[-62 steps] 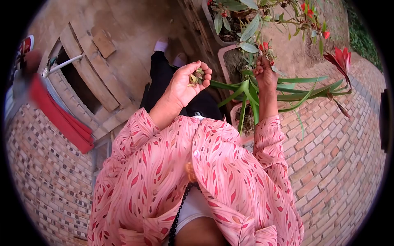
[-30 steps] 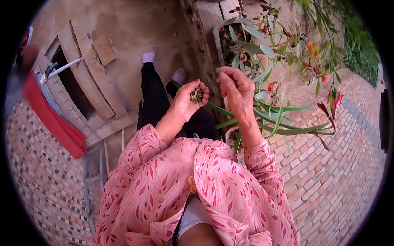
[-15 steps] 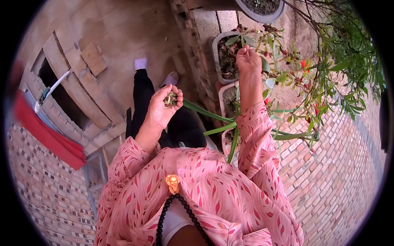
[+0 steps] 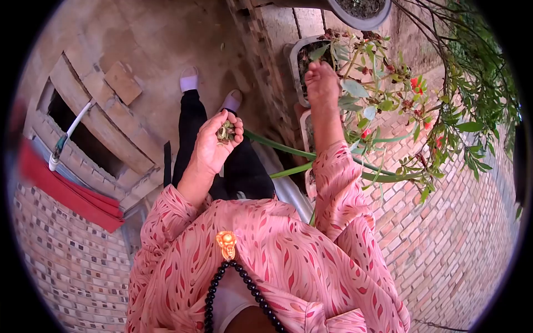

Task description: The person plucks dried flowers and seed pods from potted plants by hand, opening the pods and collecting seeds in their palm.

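Observation:
Cupped palm up, my left hand (image 4: 214,141) has its fingers curled round a small heap of greenish-brown plant bits (image 4: 226,132). My right hand (image 4: 322,83) reaches over a rectangular planter (image 4: 298,71) with dark soil, beside the leaves of a red-flowered plant (image 4: 383,91). Its fingers are bent together, and whatever may be between them is too small to make out. Long green strap-like leaves (image 4: 288,149) pass below the right hand and behind the right forearm.
A round grey pot (image 4: 363,21) with soil stands at the top. Leafy branches (image 4: 472,127) hang at the right above brick paving (image 4: 438,238). At the left are a red cloth (image 4: 72,191), a white pipe (image 4: 72,127), a dark opening (image 4: 83,136) and a loose brick (image 4: 123,82).
My right hand has moved from the red flowers and strap-like leaves up to the planter with dark soil. My left hand still cups the plant bits. The view has shifted, showing the round pot.

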### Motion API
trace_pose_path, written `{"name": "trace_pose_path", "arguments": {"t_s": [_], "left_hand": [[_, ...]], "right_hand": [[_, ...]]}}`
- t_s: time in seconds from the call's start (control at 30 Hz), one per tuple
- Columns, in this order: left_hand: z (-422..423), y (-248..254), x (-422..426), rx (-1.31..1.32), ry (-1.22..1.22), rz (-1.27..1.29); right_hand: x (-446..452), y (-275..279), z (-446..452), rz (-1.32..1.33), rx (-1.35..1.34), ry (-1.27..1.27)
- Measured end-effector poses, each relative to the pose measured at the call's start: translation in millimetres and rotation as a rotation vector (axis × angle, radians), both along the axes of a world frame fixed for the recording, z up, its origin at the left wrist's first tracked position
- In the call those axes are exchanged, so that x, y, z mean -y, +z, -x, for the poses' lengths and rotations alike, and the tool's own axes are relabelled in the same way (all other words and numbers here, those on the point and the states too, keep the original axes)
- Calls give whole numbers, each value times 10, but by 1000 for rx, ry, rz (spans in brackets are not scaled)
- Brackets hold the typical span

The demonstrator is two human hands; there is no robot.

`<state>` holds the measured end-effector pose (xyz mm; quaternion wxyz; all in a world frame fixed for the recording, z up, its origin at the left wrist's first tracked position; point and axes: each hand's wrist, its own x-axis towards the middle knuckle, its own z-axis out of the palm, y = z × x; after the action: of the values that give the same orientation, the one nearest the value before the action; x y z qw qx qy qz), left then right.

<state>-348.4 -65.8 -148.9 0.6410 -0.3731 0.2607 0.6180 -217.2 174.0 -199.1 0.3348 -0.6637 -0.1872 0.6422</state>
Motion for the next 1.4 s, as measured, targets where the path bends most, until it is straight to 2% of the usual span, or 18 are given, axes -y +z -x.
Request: {"name": "trace_pose_path", "arguments": {"t_s": [0.13,0.3,0.4,0.47,0.57,0.6,0.67,0.77,0.9,1.03,1.13,1.17,1.27,1.4], "left_hand": [[-20,-18,21,15,-3,5],[-17,-57,41,43,-12,3],[-9,-62,50,43,-6,8],[-11,-86,67,47,-3,12],[-12,-99,78,36,-5,12],[-11,-99,79,29,-5,10],[-19,-94,81,27,-10,16],[-41,-111,111,12,-14,28],[-53,-141,197,-2,-14,67],[-73,-149,246,3,-11,99],[-84,-130,229,12,-14,102],[-85,-120,221,14,-16,101],[-73,-101,191,23,-5,69],[-86,-103,184,35,4,56]], "right_hand": [[564,155,238,22,199,332],[807,218,117,104,175,459],[614,513,134,-43,172,648],[271,856,201,-352,359,814],[-434,1083,116,-683,783,790],[-673,1116,90,-807,932,773],[-1249,981,-127,-1025,1067,817],[-1727,809,-176,-985,1114,871],[-2011,574,-146,-982,1086,1113],[-1938,624,22,-734,1212,1349],[-1853,756,153,-625,1333,1406],[-1784,829,222,-552,1301,1401],[-1870,802,132,-562,1295,1514],[-1854,864,106,-604,1437,1623]]}}
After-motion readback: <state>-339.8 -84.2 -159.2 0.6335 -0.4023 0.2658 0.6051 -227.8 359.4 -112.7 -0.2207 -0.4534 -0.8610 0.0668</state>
